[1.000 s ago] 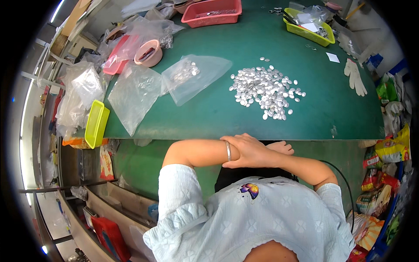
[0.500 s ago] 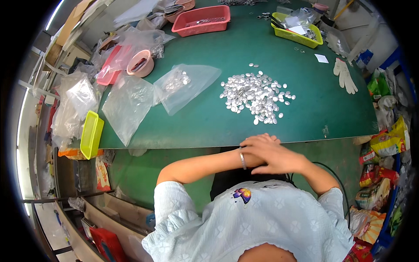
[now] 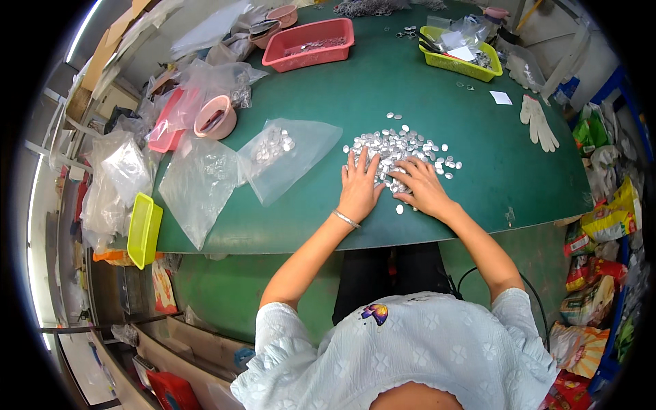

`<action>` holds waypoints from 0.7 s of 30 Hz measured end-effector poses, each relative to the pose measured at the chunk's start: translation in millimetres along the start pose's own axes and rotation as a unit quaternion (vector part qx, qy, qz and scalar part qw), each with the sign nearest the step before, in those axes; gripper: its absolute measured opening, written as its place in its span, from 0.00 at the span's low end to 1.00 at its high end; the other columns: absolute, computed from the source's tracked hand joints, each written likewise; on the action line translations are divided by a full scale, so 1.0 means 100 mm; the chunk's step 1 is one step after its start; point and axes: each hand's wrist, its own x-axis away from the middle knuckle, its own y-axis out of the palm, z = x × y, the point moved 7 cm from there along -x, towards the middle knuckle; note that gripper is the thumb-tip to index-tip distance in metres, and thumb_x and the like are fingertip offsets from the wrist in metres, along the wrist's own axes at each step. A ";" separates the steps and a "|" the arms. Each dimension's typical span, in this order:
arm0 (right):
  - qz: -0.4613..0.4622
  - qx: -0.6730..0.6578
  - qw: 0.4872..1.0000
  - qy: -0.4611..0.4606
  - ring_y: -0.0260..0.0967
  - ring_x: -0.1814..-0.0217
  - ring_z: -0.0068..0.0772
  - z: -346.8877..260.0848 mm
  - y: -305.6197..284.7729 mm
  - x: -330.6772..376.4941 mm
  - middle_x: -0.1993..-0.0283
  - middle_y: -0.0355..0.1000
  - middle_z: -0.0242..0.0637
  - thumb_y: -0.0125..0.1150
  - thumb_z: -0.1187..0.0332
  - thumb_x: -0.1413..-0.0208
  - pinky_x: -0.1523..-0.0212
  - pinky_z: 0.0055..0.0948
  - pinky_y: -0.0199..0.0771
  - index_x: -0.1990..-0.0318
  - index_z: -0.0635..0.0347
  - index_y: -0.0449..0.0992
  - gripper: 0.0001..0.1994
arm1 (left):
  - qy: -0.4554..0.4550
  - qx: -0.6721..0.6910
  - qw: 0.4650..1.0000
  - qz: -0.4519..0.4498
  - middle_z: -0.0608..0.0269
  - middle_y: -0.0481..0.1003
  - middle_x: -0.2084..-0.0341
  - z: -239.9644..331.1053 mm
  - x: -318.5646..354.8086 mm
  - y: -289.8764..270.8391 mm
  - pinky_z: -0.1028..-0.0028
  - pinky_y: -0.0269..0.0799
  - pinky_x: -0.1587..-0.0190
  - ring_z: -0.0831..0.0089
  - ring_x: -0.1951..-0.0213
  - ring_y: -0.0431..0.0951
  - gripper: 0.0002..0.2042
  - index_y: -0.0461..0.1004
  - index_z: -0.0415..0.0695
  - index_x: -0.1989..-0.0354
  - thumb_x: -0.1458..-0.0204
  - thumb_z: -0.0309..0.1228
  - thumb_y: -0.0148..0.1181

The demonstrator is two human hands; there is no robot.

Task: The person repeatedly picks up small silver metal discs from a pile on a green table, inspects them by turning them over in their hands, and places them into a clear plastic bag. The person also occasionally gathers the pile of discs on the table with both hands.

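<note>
Many small oval silvery discs (image 3: 398, 141) lie in a loose pile on the green table (image 3: 287, 222). My left hand (image 3: 359, 186) rests at the pile's left side with fingers spread, and a bracelet circles that wrist. Against the pile's near right part lies my right hand (image 3: 425, 186), its fingers also stretched out and apart. Both hands touch discs, and neither grips any. Part of the pile is hidden beneath the fingers. Left of the hands, a clear plastic bag (image 3: 301, 160) lies flat with more discs (image 3: 275, 145) in it.
Another clear bag (image 3: 198, 184) lies farther left, near a yellow-green tray (image 3: 144, 231) at the table edge. Pink bowl (image 3: 215, 117) and red basket (image 3: 309, 45) stand behind. At the far right are a yellow-green basket (image 3: 461, 63), a white card (image 3: 501, 98) and a glove (image 3: 538, 123).
My hands were crossed over each other at the table's front edge. They have parted and reached forward onto the disc pile. The view has shifted slightly.
</note>
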 end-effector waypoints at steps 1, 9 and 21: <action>0.003 0.002 1.000 0.010 0.57 0.43 0.40 0.05 -0.01 -0.01 0.49 0.65 0.36 0.66 0.63 0.59 0.44 0.42 0.54 0.56 0.55 0.74 0.19 | -0.002 -0.007 1.000 -0.010 0.47 0.52 0.39 -0.01 -0.05 0.03 0.48 0.54 0.43 0.44 0.38 0.50 0.30 0.58 0.44 0.41 0.54 0.33 0.61; 0.046 -0.019 0.996 0.074 0.62 0.53 0.35 0.35 -0.22 -0.07 0.63 0.69 0.34 0.65 0.70 0.58 0.49 0.37 0.56 0.69 0.59 0.74 0.08 | 0.047 0.012 0.999 -0.015 0.51 0.64 0.52 0.01 -0.12 0.11 0.60 0.59 0.47 0.53 0.48 0.63 0.20 0.68 0.45 0.52 0.57 0.25 0.59; 0.078 -0.325 0.917 0.218 0.66 0.69 0.18 0.58 -0.44 -0.51 0.71 0.73 0.32 0.64 0.73 0.54 0.68 0.21 0.66 0.70 0.65 0.75 0.06 | 0.009 0.293 0.955 0.036 0.53 0.70 0.57 0.04 -0.60 -0.54 0.69 0.71 0.56 0.60 0.59 0.74 0.22 0.66 0.40 0.48 0.55 0.20 0.59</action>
